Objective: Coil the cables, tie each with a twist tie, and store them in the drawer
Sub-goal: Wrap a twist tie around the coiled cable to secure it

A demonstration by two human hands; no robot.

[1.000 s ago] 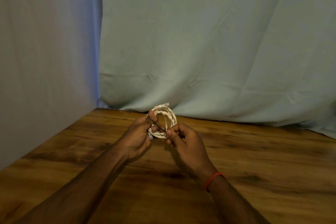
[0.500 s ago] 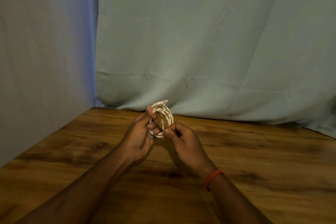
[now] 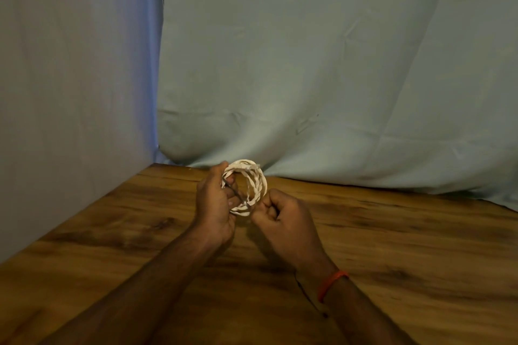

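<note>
A white braided cable [image 3: 253,185] is wound into a small coil and held upright above the wooden table [image 3: 392,246]. My left hand [image 3: 214,202] grips the coil's left side. A thin dark twist tie [image 3: 235,193] runs across the coil's lower left. My right hand [image 3: 280,218], fingers curled, pinches the coil's lower right edge where the tie ends. A connector tip shows at the coil's top. No drawer is in view.
A pale cloth backdrop [image 3: 336,78] hangs behind the table and a second sheet [image 3: 75,92] closes off the left side. An orange band [image 3: 332,284] sits on my right wrist.
The coil has turned so its opening faces me more. My hands have spread slightly apart, the right one shifting to the coil's lower right.
</note>
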